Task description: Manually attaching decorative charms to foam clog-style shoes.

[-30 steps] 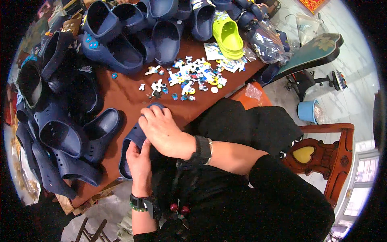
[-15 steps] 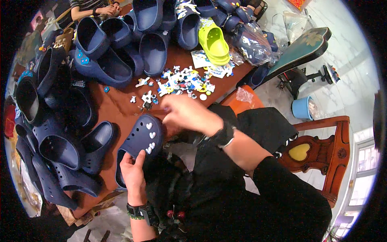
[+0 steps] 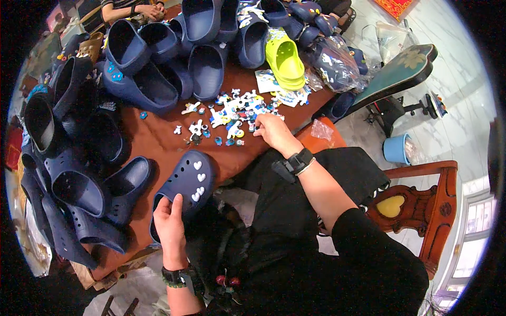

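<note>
My left hand [image 3: 169, 224] grips the open foot end of a navy clog [image 3: 182, 181], which rests at the near edge of the table with its toe pointing away. Several white heart-shaped charms [image 3: 199, 177] sit in holes along the right side of its upper; the other holes show dark. At the right edge of a loose heap of small shoe charms [image 3: 237, 108], white, blue and yellow, my right hand [image 3: 275, 132] has its fingers drawn together. Whatever its fingertips hold, if anything, cannot be made out.
Many navy clogs [image 3: 205, 71] crowd the back and left of the brown table [image 3: 158, 134]. A lime green clog [image 3: 284, 58] lies on printed sheets beyond the charms. Another person's hands [image 3: 150, 11] show at the far left. A wooden chair [image 3: 416, 210] and blue bucket [image 3: 396, 148] stand right.
My right hand has moved from just above the clog's toe rightward to the edge of the charm heap. My left hand still holds the clog.
</note>
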Available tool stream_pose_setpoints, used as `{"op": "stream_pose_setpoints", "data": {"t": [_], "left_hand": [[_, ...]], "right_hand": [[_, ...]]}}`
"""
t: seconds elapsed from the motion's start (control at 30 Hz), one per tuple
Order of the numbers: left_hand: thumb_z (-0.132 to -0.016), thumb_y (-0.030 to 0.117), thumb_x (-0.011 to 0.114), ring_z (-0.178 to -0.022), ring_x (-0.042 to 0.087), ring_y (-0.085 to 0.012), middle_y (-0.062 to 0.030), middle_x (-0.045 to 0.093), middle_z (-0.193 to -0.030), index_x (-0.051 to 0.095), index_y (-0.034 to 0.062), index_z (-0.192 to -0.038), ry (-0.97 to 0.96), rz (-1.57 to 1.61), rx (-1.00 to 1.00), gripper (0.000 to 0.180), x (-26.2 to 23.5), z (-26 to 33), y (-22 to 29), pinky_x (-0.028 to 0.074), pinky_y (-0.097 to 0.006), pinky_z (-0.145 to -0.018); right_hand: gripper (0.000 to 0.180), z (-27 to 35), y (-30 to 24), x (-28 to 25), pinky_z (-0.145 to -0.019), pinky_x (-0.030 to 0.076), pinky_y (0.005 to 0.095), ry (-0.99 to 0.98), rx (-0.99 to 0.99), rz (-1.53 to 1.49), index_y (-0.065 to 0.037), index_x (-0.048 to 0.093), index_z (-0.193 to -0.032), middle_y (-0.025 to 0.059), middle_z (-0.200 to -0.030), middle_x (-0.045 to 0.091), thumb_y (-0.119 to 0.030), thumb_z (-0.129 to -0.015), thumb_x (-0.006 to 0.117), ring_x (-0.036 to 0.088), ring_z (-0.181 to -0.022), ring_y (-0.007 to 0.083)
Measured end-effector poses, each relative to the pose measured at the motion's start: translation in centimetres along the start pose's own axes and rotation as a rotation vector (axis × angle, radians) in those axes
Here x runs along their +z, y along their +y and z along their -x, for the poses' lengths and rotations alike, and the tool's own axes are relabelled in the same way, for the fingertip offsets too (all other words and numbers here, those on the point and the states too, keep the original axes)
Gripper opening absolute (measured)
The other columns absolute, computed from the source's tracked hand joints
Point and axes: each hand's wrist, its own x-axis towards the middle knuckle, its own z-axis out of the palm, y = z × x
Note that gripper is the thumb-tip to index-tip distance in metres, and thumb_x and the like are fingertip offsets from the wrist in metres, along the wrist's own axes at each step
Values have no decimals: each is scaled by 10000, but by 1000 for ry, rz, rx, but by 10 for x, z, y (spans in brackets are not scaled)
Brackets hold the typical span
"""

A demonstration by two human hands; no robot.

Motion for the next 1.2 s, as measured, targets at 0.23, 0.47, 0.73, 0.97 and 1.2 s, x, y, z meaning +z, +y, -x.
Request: {"op": "stream_pose_setpoints", "data": {"t": [0.23,0.47,0.73,0.97,1.2], "left_hand": [[-932,144,610,-871,589,-107,-43,671,-1013,641,-29,-1065,26,64,-13,220,2,4,4,446,-255,-822],[-930,128,609,-811,564,-65,-8,667,-936,652,-9,-1010,22,38,-80,164,-4,0,-2,427,-215,-744],[-916,177,642,-627,440,-20,69,586,-764,657,42,-946,25,136,-61,139,0,-1,-2,319,-205,-564],[-907,191,668,-568,415,-14,71,513,-653,586,86,-759,58,119,-47,199,2,0,-4,298,-198,-512],[-892,186,693,-544,390,-10,75,489,-629,564,85,-714,86,108,-44,242,0,2,-4,279,-196,-486]], "right_hand": [[133,9,-22,-20,-636,511,302,-98,254,-325,9,635,-920,126,-819,664,-82,-835,682,638,-722,193],[178,34,-68,-26,-722,505,233,-357,385,-1158,-67,567,-1070,59,-971,665,-151,-927,630,648,-844,129],[157,47,-119,0,-689,492,234,-434,189,-927,-18,591,-1055,13,-864,610,-109,-926,592,580,-747,88],[137,62,-169,18,-669,516,340,-365,-109,-578,-3,576,-922,119,-821,638,-95,-855,653,656,-752,217],[45,66,-186,41,-701,473,429,-371,-573,-425,-30,575,-847,139,-789,557,-35,-803,586,586,-807,342]]}}
